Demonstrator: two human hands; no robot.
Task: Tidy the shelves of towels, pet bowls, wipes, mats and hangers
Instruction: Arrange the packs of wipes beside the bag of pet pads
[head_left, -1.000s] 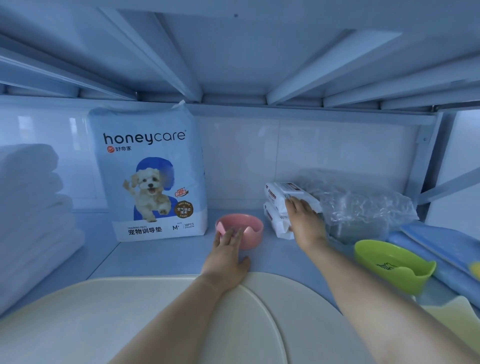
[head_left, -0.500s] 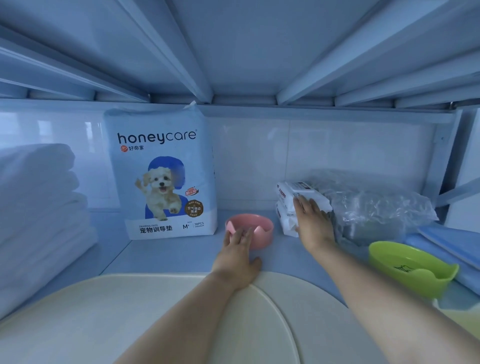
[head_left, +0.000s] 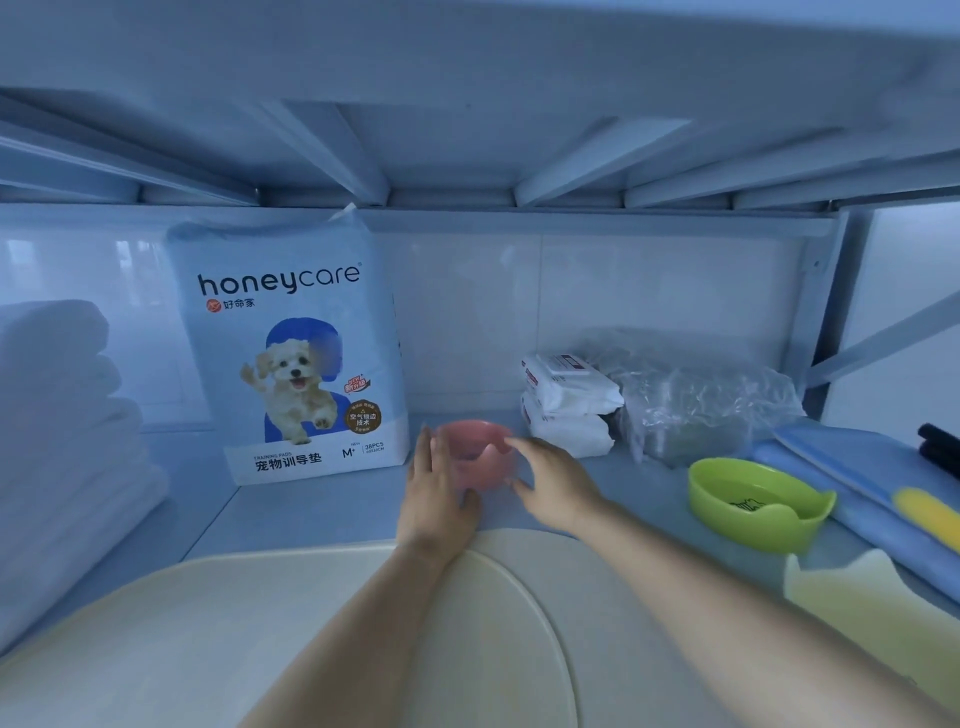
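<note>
The round pink plastic pet bowl (head_left: 475, 453) sat on the blue shelf (head_left: 322, 512), directly between the hands; left hand (head_left: 434, 496) and right hand (head_left: 557, 486) flanked it, equally near, fingers nearly straight, seemingly touching, clasping nothing.

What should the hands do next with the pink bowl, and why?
Probably close both hands on the pink bowl and slide it right, beside the green bowl. The left hand and right hand flank it with straight fingers, and the two bowls sit apart with bare shelf between, so pairing them seems tidiest.
</note>
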